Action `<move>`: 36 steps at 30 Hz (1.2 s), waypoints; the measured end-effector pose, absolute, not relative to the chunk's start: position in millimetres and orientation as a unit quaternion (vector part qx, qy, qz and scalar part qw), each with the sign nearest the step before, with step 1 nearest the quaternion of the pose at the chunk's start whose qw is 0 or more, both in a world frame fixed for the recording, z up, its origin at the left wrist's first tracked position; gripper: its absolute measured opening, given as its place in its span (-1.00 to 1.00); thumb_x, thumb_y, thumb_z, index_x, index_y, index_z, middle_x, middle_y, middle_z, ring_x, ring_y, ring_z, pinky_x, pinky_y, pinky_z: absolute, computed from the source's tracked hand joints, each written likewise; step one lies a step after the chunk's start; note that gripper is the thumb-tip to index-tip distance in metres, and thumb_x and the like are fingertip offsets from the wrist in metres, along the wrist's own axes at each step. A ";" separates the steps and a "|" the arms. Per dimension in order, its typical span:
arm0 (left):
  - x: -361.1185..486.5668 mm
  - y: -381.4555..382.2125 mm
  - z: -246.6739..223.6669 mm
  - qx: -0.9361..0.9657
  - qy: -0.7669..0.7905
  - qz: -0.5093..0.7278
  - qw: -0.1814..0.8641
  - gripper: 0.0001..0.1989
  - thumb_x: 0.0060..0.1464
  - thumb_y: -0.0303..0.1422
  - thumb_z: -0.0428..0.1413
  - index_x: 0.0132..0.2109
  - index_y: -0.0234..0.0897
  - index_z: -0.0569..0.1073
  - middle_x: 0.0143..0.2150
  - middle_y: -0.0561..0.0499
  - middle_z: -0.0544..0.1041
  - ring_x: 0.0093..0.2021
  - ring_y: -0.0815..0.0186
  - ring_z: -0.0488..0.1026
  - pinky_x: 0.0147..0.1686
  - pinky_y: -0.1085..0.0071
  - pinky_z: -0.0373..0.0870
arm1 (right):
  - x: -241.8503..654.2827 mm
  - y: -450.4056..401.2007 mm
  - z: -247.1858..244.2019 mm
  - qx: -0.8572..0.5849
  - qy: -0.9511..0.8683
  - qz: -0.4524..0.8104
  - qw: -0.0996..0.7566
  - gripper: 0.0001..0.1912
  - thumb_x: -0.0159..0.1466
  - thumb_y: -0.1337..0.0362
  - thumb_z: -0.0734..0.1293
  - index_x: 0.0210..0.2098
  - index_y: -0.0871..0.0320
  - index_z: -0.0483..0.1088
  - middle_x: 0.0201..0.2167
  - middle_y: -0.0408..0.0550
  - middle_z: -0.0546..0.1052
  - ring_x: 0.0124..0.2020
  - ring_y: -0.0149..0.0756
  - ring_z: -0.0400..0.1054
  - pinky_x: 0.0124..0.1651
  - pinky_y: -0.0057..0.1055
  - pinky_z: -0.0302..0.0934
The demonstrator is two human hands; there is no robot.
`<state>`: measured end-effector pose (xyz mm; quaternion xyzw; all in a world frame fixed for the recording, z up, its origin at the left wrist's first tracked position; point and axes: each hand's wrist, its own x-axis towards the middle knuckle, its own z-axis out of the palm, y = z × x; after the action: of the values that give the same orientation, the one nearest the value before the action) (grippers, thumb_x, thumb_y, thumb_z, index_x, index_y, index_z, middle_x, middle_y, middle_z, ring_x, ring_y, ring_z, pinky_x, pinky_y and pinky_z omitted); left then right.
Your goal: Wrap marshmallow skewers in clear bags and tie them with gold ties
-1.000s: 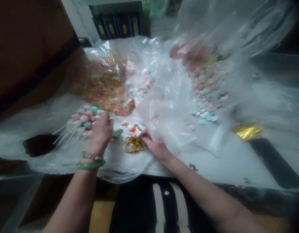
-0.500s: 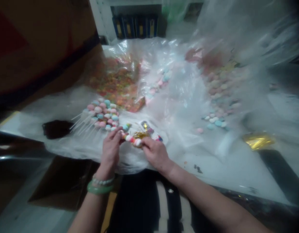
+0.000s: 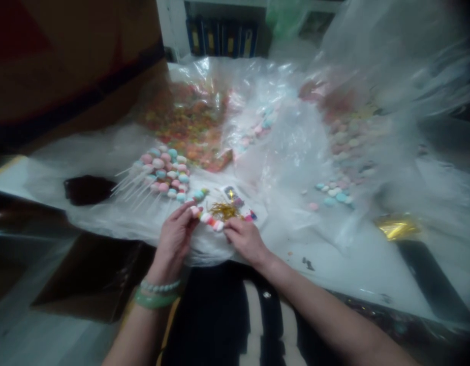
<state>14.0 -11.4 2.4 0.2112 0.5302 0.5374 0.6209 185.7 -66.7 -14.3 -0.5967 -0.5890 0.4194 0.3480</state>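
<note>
Between my hands is a candy skewer [image 3: 209, 219], a row of white, pink and orange soft pieces. My left hand [image 3: 176, 229] pinches its left end, with a green bangle and a beaded bracelet on that wrist. At the other end, my right hand [image 3: 245, 238] has thumb and fingers closed on it; the stick itself is hidden. Just behind the row lie gold twist ties [image 3: 224, 209] and a small printed packet [image 3: 233, 194]. A pile of finished-looking marshmallow skewers [image 3: 164, 173] on white sticks lies to the left, with a blue-and-green candy piece [image 3: 199, 194] beside it.
A clear bag of orange and green gummies [image 3: 189, 127] lies behind. Loose pastel marshmallows [image 3: 336, 193] spill from plastic sheeting at right. A gold foil packet [image 3: 398, 227] and a dark flat object [image 3: 433, 277] are on the right. A large cardboard box [image 3: 74, 66] stands at left.
The view has shifted slightly. The skewer stays between both hands, tilted a little more down to the right, and the gold ties behind it show more fully.
</note>
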 end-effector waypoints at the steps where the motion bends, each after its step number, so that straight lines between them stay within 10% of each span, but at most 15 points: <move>1: 15.6 -13.3 -0.4 0.219 0.536 0.540 0.611 -0.80 -0.12 -0.45 0.33 -0.25 -0.34 0.61 -0.31 -0.05 0.63 -0.22 0.30 0.58 -0.17 0.42 0.53 | 184.7 -66.9 -14.4 -0.598 -0.591 0.418 0.344 -0.82 0.21 0.41 0.27 -0.43 0.07 0.48 -0.54 -0.23 0.47 -0.42 -0.35 0.36 -0.28 -0.47 0.14; 16: 29.3 -33.5 -35.5 0.550 0.654 0.442 0.273 -0.69 0.12 -0.20 0.11 -0.09 -0.23 0.62 -0.11 -0.09 0.65 -0.08 0.13 0.55 0.04 0.19 0.41 | 169.3 -73.0 -21.6 -0.649 -0.553 0.435 0.291 -0.83 0.22 0.43 0.31 -0.42 0.10 0.51 -0.43 -0.17 0.56 -0.33 -0.34 0.39 -0.22 -0.47 0.16; 30: 16.9 -25.5 -38.3 0.465 0.645 0.447 0.409 -0.65 0.08 -0.14 0.17 -0.10 -0.28 0.61 -0.27 -0.06 0.61 -0.30 0.20 0.51 -0.25 0.30 0.46 | 186.2 -65.8 -11.9 -0.644 -0.575 0.416 0.285 -0.85 0.22 0.35 0.30 -0.45 0.09 0.49 -0.44 -0.18 0.55 -0.34 -0.33 0.38 -0.24 -0.45 0.14; 36: 41.2 -31.3 -20.6 0.706 0.540 0.436 0.139 -0.65 0.21 -0.29 0.12 0.12 -0.21 0.53 0.04 -0.14 0.59 -0.10 0.14 0.54 0.01 0.16 0.42 | 238.8 -39.6 1.8 -0.639 -0.486 0.407 0.437 -0.88 0.15 0.26 0.31 -0.40 0.13 0.50 -0.50 -0.23 0.48 -0.38 -0.33 0.33 -0.23 -0.42 0.20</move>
<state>41.2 -31.3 -20.6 0.7064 0.5399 0.4362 0.1388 238.8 -39.6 1.8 -0.6385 -0.4855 0.4069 0.4370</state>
